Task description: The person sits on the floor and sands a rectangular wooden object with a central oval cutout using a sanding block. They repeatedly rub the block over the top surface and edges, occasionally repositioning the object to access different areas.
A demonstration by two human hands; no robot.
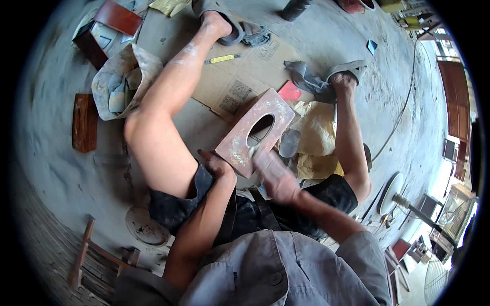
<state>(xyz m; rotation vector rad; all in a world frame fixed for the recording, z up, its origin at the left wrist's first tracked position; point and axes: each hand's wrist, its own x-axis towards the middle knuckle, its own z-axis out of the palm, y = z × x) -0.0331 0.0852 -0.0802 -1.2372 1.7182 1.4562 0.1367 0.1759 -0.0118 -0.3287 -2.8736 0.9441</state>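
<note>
A reddish-brown tissue box cover (272, 106) with an oval opening is tilted between my legs, its top face marked with pale, worn patches. My left hand (220, 167) grips its near left corner, fingers partly hidden beneath it. Over the near right edge of the box is my right hand (275, 176), smeared by motion. Its fingers are too blurred to show whether they hold anything. Right of the box lie a translucent block (289, 143) and crumpled tan sheets (317, 127). A red piece of paper or card (290, 91) lies beyond its far end.
Flattened cardboard (204, 116) covers floor beneath the box, with a yellow-handled tool (223, 59) on it. At left are an open sack (104, 92) of scraps and a brown wooden piece (84, 122). A wooden stool (84, 250) stands near left; a grey cloth (306, 76) lies by my right foot.
</note>
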